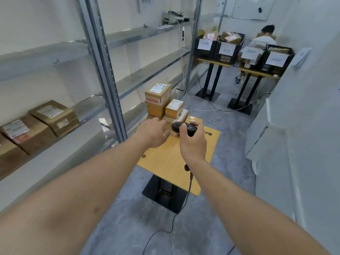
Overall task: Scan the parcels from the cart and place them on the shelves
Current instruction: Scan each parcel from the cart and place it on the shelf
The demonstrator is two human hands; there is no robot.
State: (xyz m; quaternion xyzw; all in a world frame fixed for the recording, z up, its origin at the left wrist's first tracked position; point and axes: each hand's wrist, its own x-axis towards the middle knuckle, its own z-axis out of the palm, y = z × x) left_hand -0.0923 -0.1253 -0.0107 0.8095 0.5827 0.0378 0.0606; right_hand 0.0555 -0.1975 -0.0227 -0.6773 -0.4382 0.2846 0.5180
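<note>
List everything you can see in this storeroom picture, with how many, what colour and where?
Parcels on cart: several, brown cardboard, stacked at the far end.
Cart top: one, yellow wood, centre.
Parcels on shelf: at least three, brown, lower left.
Shelving: grey metal, left wall.
Crates: four, black with white labels, on stands at the back.
Seated person: one, behind the crates.
Scanner: one, black, corded, in the right hand.
Left hand: reaching toward the parcels.
Right hand: gripping the scanner.
</note>
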